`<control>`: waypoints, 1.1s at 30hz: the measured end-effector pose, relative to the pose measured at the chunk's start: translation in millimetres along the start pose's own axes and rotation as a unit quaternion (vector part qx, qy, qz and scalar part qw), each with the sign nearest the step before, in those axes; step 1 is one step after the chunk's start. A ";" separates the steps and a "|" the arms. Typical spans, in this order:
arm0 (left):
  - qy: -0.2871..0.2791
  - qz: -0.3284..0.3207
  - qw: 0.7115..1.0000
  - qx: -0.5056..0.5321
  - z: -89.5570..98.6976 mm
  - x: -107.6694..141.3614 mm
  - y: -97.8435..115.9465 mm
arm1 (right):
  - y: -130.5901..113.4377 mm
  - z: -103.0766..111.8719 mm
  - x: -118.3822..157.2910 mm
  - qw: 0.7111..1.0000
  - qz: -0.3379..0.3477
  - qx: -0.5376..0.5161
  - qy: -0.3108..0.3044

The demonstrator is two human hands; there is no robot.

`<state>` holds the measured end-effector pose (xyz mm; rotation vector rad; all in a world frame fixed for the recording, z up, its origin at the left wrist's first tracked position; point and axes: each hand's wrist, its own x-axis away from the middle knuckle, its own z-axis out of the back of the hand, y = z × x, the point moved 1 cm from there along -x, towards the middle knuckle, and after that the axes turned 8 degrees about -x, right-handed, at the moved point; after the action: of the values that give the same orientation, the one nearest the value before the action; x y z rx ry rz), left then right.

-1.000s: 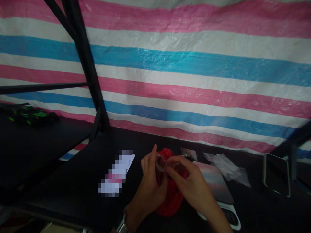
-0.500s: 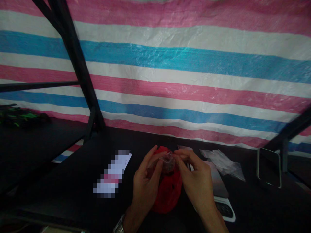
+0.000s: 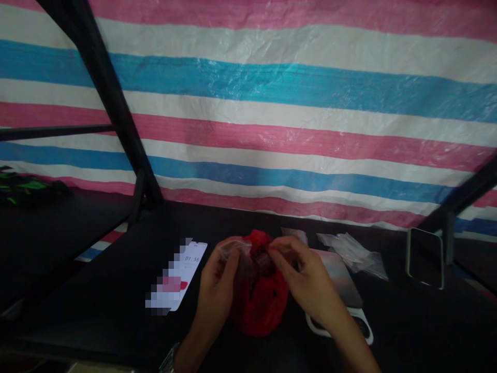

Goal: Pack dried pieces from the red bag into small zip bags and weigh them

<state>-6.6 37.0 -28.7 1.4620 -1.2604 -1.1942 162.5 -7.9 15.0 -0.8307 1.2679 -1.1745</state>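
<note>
My left hand point(image 3: 217, 277) pinches a small clear plastic bag point(image 3: 243, 254) between thumb and fingers, and a watch shows at that wrist. My right hand point(image 3: 305, 274) has thumb and fingertips pressed together just right of the clear bag; what they hold is too dark and small to make out. Below and between both hands lies a red plastic bag point(image 3: 264, 311) with its mouth open upward. Dark contents inside it cannot be told apart.
A lit phone point(image 3: 194, 261) lies on the black table at left. Right of my hands is a white kitchen scale point(image 3: 367, 331) with a metal plate. Behind it lie clear bags point(image 3: 357, 254); a dark framed device point(image 3: 424, 259) leans at far right. Striped sheeting point(image 3: 272, 119) hangs behind.
My hands have drawn apart. The left has shifted left with the clear bag, while the right stays pinched above the red bag. The whole view has also shifted slightly.
</note>
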 end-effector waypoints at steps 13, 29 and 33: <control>0.010 0.063 0.911 -0.408 16.7 12.2 7.0 | -23.6 8.2 19.4 0.952 -0.105 0.195 -0.214; -0.068 0.114 0.868 -0.479 25.0 35.3 7.9 | 12.0 -25.8 -20.8 0.874 -0.088 0.465 -0.108; -0.034 0.091 0.908 -0.408 33.4 42.9 -1.0 | 14.0 -24.1 -15.2 0.905 -0.076 0.398 -0.132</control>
<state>-37.7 -5.8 -41.6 0.6729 -0.7511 -1.4091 142.9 13.4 1.8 -0.4450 0.4183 -1.4875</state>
